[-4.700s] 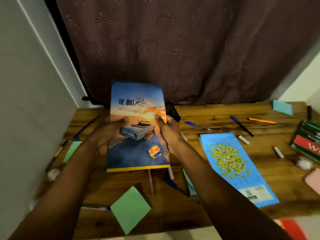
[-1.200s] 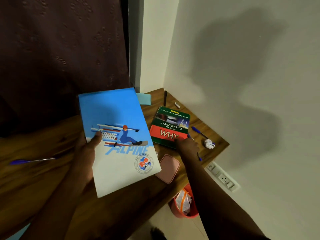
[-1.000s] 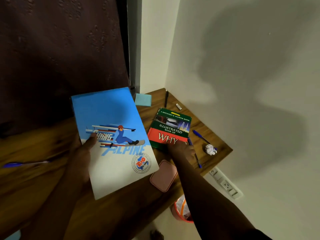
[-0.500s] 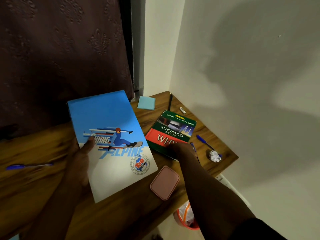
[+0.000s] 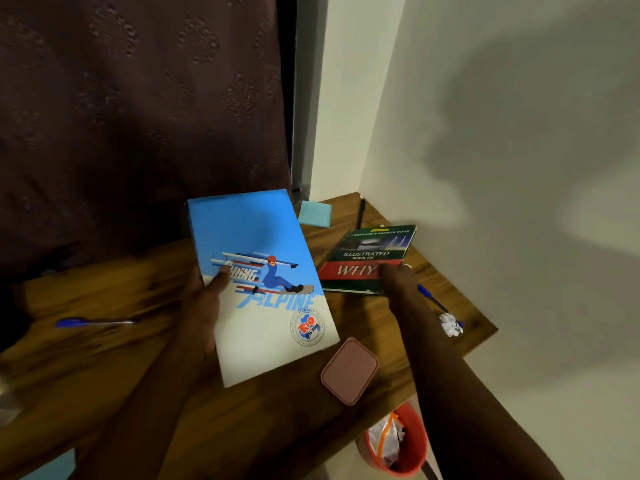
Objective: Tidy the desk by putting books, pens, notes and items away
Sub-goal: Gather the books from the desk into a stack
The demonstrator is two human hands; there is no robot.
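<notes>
My left hand holds a blue and white notebook with a skier on its cover, thumb on the front, slightly above the wooden desk. To its right is a green and red hardback, the Illustrated Book of Why. My right hand grips that book at its near right corner, thumb on the red band. The book looks tilted, with the gripped side raised off the desk. My fingers under it are hidden.
A pink rounded case lies near the desk's front edge. A blue sticky pad and a black pen sit at the back corner. Blue pens, crumpled paper. A red bin stands below; wall on the right.
My right hand has closed on the hardback's near right corner, and the book has tipped up and turned slightly. The notebook stays in my left hand, barely moved.
</notes>
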